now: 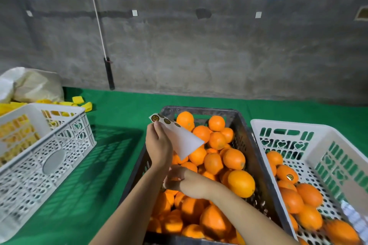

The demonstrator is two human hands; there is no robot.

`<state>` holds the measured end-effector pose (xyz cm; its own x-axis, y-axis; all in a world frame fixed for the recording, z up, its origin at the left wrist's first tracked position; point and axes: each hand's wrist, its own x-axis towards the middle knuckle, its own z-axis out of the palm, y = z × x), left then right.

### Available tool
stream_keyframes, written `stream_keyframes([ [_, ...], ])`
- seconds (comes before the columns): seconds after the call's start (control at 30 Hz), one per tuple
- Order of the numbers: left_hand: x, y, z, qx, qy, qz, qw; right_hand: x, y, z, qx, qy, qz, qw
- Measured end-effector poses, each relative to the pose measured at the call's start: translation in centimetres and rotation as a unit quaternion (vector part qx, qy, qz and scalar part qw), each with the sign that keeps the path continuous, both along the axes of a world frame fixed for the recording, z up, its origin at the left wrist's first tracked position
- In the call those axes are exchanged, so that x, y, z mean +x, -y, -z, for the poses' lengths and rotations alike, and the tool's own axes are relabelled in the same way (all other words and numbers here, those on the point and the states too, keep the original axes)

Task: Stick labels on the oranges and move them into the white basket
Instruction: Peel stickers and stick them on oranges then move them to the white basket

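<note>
A dark grey crate (pixel 199 110) in front of me is heaped with oranges (pixel 234 159). Above its left side, my left hand (pixel 159 145) pinches a white label sheet (pixel 185 141) carrying several round gold labels along its top edge. My right hand (pixel 189 183) reaches leftward under the left wrist, low over the oranges. Its fingers are bent and blurred, so what they touch stays hidden. To the right stands the white basket (pixel 278 125), which holds several oranges (pixel 309 195). One of these, a labelled orange (pixel 287 174), shows a gold label.
A second white basket (pixel 59 149) with yellow pieces inside sits at the left on the green table cover (pixel 123 117). Behind it lie loose yellow pieces (pixel 79 100) and a pale plastic bag (pixel 33 83). A black-handled pole (pixel 109 73) leans on the concrete wall.
</note>
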<state>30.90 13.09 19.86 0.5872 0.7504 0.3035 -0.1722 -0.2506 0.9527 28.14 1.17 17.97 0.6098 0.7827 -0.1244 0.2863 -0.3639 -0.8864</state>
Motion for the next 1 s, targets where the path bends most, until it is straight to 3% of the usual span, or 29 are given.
stream_keyframes([
  [0.13, 0.1, -0.1, -0.2, -0.011, -0.004, -0.008, 1.0, -0.5, -0.1, 1.1, -0.042, 0.063, -0.024, 0.997],
  [0.47, 0.2, -0.2, 0.1, -0.006, -0.017, -0.006, 1.0, -0.8, -0.5, 0.9, -0.016, 0.14, 0.01, 0.99],
  [0.57, 0.2, -0.3, 0.0, -0.012, -0.02, -0.007, 1.0, -0.6, -0.8, 0.7, -0.022, 0.12, 0.006, 0.992],
  [0.7, 0.3, -0.1, 0.0, -0.018, -0.019, -0.003, 1.0, -0.8, -0.6, 1.3, -0.07, 0.151, -0.035, 0.985],
  [0.87, 0.4, 0.0, 0.3, -0.018, -0.021, 0.015, 1.0, -0.5, -0.6, 2.4, -0.182, 0.182, 0.009, 0.966],
  [1.0, 0.5, 0.0, 0.6, -0.022, -0.029, 0.029, 0.999, -0.6, -0.6, 2.5, -0.178, 0.194, 0.018, 0.965],
])
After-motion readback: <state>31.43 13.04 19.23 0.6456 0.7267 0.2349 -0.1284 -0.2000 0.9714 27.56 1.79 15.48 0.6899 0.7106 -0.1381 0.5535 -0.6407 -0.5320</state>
